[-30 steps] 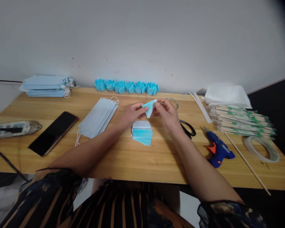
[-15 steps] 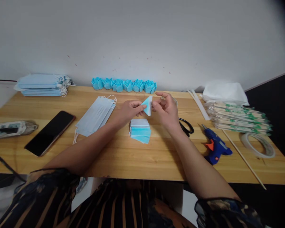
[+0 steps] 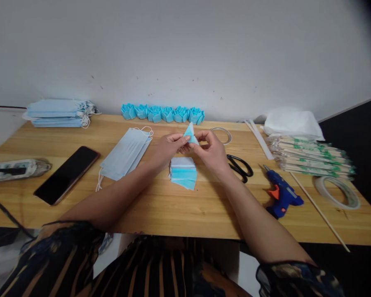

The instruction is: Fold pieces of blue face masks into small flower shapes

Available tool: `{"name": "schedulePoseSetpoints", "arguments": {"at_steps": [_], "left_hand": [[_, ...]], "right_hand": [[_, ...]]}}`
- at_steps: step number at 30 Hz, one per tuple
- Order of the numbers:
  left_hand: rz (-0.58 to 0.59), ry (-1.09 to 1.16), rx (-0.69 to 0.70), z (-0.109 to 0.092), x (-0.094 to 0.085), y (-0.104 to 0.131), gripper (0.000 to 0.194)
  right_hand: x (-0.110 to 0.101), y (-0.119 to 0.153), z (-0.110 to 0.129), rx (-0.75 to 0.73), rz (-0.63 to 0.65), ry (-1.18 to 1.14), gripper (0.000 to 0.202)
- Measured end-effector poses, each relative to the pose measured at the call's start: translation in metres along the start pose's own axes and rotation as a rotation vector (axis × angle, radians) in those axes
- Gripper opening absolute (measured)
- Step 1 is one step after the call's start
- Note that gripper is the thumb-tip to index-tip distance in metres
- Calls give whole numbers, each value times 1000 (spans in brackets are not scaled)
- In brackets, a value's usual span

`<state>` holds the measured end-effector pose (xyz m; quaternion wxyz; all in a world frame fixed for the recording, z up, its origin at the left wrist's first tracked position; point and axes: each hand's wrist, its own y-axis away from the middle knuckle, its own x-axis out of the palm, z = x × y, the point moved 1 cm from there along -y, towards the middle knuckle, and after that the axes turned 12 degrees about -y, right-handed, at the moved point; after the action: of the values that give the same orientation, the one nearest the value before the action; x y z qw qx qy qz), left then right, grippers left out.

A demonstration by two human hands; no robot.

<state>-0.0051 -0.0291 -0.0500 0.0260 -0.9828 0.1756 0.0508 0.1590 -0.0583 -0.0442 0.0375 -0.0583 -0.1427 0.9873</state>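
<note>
Between my two hands, above the table, is a small folded piece of blue and white mask fabric (image 3: 190, 133), pointed at the top. My left hand (image 3: 171, 145) pinches its left side with the thumb in front. The thumb and fingers of my right hand (image 3: 210, 149) close on its right edge. Just below lies a stack of cut blue and white fabric pieces (image 3: 183, 173). Behind my hands stands a row of several blue fabric roses (image 3: 162, 114). Black-handled scissors (image 3: 240, 167) and a thin tape ring (image 3: 222, 135) lie close to my right hand.
Face masks (image 3: 126, 152) lie left of my hands, with a mask stack (image 3: 57, 112) behind. A phone (image 3: 67, 175) and power strip (image 3: 17, 170) sit further left. On the right are a blue glue gun (image 3: 282, 192), wooden stick (image 3: 320, 212), tape roll (image 3: 336, 192) and wrapped chopsticks (image 3: 312, 156).
My right hand has moved left and closed on the fabric piece, which now points upward with its lower right corner folded. The view has shifted slightly.
</note>
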Motion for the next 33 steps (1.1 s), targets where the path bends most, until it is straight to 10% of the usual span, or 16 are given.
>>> {"name": "schedulePoseSetpoints", "arguments": {"at_steps": [23,33], "left_hand": [[50,121,-71,10,-5,-8,36],[101,-111,61,2,-4,-5,39]], "right_hand": [[-7,0,1,-341,23,283,3],[-5,-1,-6,-192,-24,134,6]]}}
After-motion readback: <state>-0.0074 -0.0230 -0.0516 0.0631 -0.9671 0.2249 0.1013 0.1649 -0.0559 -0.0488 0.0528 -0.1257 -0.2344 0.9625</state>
